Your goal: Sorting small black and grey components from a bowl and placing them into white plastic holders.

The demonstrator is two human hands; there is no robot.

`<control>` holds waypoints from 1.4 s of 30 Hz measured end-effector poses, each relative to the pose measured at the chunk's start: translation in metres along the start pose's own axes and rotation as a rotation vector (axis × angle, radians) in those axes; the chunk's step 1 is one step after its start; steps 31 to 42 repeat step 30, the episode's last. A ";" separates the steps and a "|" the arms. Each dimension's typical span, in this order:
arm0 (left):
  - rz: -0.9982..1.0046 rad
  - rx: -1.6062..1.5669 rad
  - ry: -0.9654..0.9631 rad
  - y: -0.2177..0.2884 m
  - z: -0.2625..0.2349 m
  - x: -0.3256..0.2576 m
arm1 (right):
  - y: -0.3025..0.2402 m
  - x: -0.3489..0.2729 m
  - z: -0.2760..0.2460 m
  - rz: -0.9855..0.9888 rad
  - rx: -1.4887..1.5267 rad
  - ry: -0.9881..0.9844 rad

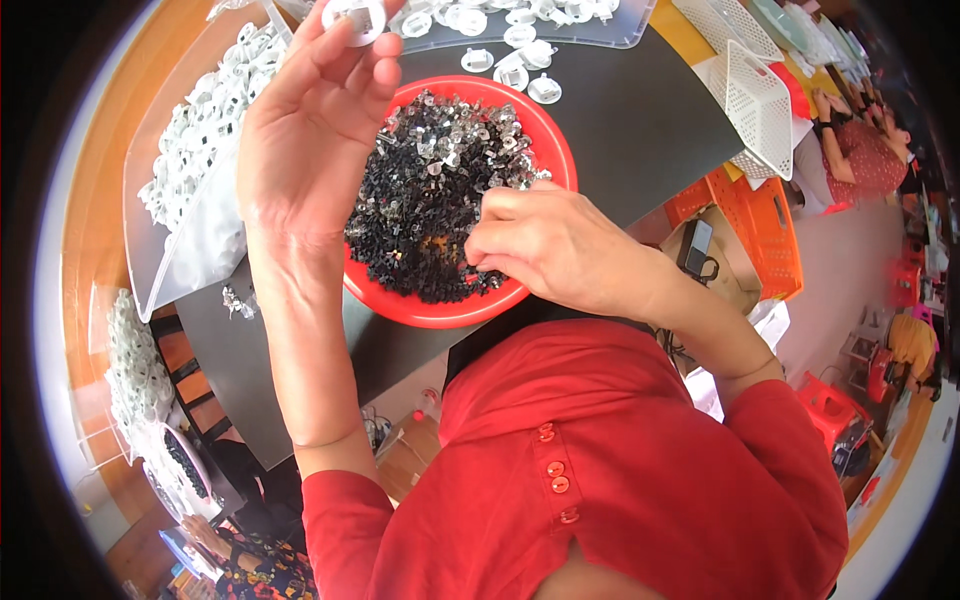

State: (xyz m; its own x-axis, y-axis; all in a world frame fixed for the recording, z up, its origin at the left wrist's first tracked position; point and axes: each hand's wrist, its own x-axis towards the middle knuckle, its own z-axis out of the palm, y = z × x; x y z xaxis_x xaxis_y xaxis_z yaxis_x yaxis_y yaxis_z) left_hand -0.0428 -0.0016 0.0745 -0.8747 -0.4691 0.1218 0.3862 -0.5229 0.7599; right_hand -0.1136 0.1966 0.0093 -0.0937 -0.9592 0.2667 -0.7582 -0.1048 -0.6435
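Raised at the far side of the table, my left hand (pixel 315 140) grips a round white plastic part (pixel 370 22) between thumb and fingers. A red basin (pixel 425 316) stands on the dark table (pixel 640 125), filled with a heap of small black and silvery pieces (pixel 420 200). My right hand (pixel 560 245) reaches over the basin's right side, its fingertips pinched together down at the heap. Whatever lies between those fingertips is too small or hidden to make out.
Left of the basin, a clear bin (pixel 150 280) holds many white round parts. Another clear tray (pixel 625 35) of them sits at the back, with several loose white parts (pixel 510 76) before it. White perforated baskets (pixel 760 110) and an orange crate (pixel 760 240) are rightward. Other people sit at both sides.
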 end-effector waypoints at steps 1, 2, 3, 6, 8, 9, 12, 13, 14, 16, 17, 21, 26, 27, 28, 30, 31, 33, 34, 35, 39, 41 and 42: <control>0.021 0.070 0.146 -0.003 0.011 -0.002 | 0.000 0.001 0.004 -0.001 -0.001 -0.002; 0.014 0.060 0.194 -0.003 0.016 -0.002 | 0.000 0.003 0.009 -0.052 -0.060 -0.022; 0.016 0.059 0.194 -0.004 0.017 -0.003 | 0.000 0.005 0.013 -0.103 -0.120 -0.041; 0.005 0.034 0.167 -0.002 0.019 -0.004 | 0.006 0.015 0.013 -0.119 -0.224 0.092; -0.006 0.011 0.168 -0.001 0.017 -0.006 | 0.011 0.019 0.009 -0.084 -0.233 0.199; -0.003 0.010 0.172 0.000 0.016 -0.006 | 0.010 0.018 0.005 -0.088 -0.232 0.196; -0.002 -0.036 0.155 0.002 0.010 -0.006 | 0.001 0.008 0.001 -0.046 -0.051 -0.080; 0.000 -0.033 0.154 0.002 0.011 -0.005 | 0.000 0.006 0.004 -0.044 -0.054 -0.080; 0.002 -0.029 0.154 0.003 0.012 -0.004 | 0.001 0.005 0.009 -0.080 -0.092 -0.059; 0.001 -0.037 0.148 0.005 0.014 -0.004 | 0.007 0.008 0.013 -0.110 -0.277 0.039; 0.001 -0.043 0.144 0.007 0.014 -0.005 | 0.010 0.012 0.010 -0.114 -0.275 0.038; 0.014 -0.044 0.151 0.007 0.011 -0.006 | 0.009 0.015 0.002 -0.017 -0.251 0.231; 0.024 -0.066 0.157 0.008 0.010 -0.005 | -0.003 0.006 0.005 -0.029 -0.239 0.083; 0.025 -0.066 0.159 0.008 0.010 -0.005 | -0.005 0.005 0.007 -0.030 -0.238 0.081; 0.023 -0.065 0.135 0.008 0.009 -0.004 | -0.006 0.005 0.008 -0.027 -0.228 0.070; 0.021 -0.062 0.114 0.008 0.006 -0.005 | -0.007 0.005 0.011 -0.025 -0.214 0.057; 0.021 -0.062 0.114 0.008 0.006 -0.005 | -0.007 0.005 0.011 -0.025 -0.214 0.057; 0.021 -0.062 0.114 0.008 0.006 -0.005 | -0.007 0.005 0.011 -0.025 -0.214 0.057; 0.021 -0.062 0.114 0.008 0.006 -0.005 | -0.007 0.005 0.011 -0.025 -0.214 0.057; 0.021 -0.062 0.114 0.008 0.006 -0.005 | -0.007 0.005 0.011 -0.025 -0.214 0.057; 0.021 -0.062 0.114 0.008 0.006 -0.005 | -0.007 0.005 0.011 -0.025 -0.214 0.057; 0.021 -0.062 0.114 0.008 0.006 -0.005 | -0.007 0.005 0.011 -0.025 -0.214 0.057; 0.021 -0.062 0.114 0.008 0.006 -0.005 | -0.007 0.005 0.011 -0.025 -0.214 0.057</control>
